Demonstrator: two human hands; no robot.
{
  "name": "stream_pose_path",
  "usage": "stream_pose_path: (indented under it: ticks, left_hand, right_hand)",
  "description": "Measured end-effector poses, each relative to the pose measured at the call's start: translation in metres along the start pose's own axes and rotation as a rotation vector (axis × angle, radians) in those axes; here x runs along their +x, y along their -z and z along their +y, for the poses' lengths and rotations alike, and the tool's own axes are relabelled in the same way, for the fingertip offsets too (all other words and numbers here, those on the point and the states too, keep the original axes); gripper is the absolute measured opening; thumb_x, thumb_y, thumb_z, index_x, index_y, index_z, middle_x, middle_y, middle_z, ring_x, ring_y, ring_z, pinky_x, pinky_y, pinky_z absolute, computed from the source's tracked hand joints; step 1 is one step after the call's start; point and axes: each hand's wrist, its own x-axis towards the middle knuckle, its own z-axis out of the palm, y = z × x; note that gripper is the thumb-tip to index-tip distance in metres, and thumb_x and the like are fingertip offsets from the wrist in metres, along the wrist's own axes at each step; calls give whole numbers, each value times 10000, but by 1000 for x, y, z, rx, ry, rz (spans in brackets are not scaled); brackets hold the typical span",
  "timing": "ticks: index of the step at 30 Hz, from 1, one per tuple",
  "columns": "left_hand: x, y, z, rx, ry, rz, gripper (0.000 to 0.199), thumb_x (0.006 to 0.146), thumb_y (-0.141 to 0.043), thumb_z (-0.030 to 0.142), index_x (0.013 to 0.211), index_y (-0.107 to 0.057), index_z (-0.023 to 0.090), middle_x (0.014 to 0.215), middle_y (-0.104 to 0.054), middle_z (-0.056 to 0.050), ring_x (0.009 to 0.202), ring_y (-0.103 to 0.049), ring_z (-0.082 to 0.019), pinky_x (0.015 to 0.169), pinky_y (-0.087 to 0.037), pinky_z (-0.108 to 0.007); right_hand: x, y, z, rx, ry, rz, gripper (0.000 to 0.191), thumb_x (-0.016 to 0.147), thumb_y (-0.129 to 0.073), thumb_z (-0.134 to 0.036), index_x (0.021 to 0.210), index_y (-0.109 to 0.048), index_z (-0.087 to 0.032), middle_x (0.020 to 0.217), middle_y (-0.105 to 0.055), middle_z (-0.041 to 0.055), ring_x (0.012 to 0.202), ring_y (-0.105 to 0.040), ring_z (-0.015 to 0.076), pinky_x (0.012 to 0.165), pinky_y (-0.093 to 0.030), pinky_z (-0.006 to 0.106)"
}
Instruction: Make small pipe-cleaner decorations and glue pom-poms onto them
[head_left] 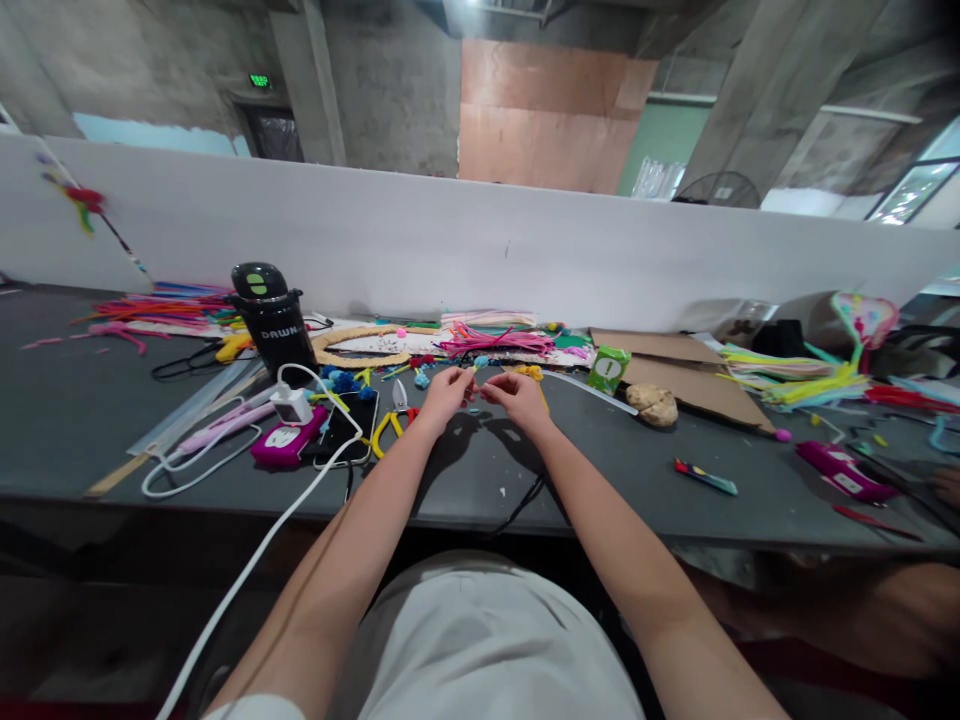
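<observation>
Both hands are raised close together over the dark table, fingertips almost meeting. My left hand (pixel 448 396) is closed in a pinch on a small light-blue and yellow fuzzy piece (pixel 481 362), which looks like pipe cleaner and pokes up above the fingers. My right hand (pixel 519 396) also pinches, thumb against forefinger, beside that piece; whatever lies between those fingertips is too small to make out. Left of my left hand lie scissors (pixel 388 430) with yellow handles, blades pointing away. Behind the hands is a heap of pink pipe cleaners (pixel 499 342).
A black tumbler (pixel 274 330), a white charger (pixel 291 404) with its cable, a magenta box (pixel 281 445) and a phone (pixel 352 440) stand left. On the right are a green box (pixel 608 369), a stone-like lump (pixel 652 405), cardboard (pixel 697 385) and a utility knife (pixel 705 476). A white partition (pixel 420 240) runs behind.
</observation>
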Motion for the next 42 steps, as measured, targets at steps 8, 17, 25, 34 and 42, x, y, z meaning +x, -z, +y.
stream_pose_path:
  ticks: [8, 17, 25, 34, 42]
  left_hand:
    - [-2, -4, -3, -127, 118, -81, 389, 696, -680, 536, 761, -571, 168, 697, -593, -3, 584, -545, -95, 541, -422, -208]
    - [-3, -7, -4, 0, -1, -42, 374, 745, -633, 518, 755, -602, 145, 614, -536, 13, 532, -496, -91, 511, -400, -210]
    - [1, -10, -10, 136, -178, -51, 374, 814, -550, 498, 649, -541, 163, 506, -496, 23, 465, -447, -99, 478, -346, -222]
    - [3, -10, -13, 168, -213, -38, 428, 830, -513, 538, 614, -505, 169, 483, -466, 29, 460, -426, -99, 481, -336, -234]
    - [3, -11, -12, 137, -234, -59, 412, 802, -555, 546, 652, -519, 163, 500, -475, 32, 461, -430, -95, 479, -339, -235]
  right_hand:
    - [-3, -3, -4, -30, 39, 46, 338, 659, -732, -451, 805, -690, -149, 728, -705, 50, 654, -638, 162, 693, -542, 319]
    - [1, -6, 4, 76, 10, 37, 314, 636, -747, -408, 828, -704, -163, 768, -713, 42, 700, -667, 176, 784, -562, 363]
    - [-2, -8, 2, -60, 66, 77, 323, 704, -688, -466, 807, -669, -160, 710, -690, 50, 658, -645, 181, 689, -547, 323]
    - [-5, -7, 1, -315, 249, 66, 306, 839, -559, -457, 811, -622, -159, 743, -657, 52, 661, -587, 157, 639, -471, 272]
    - [-3, -7, 5, -310, 223, 97, 312, 835, -554, -475, 786, -582, -169, 694, -613, 31, 623, -547, 148, 605, -440, 271]
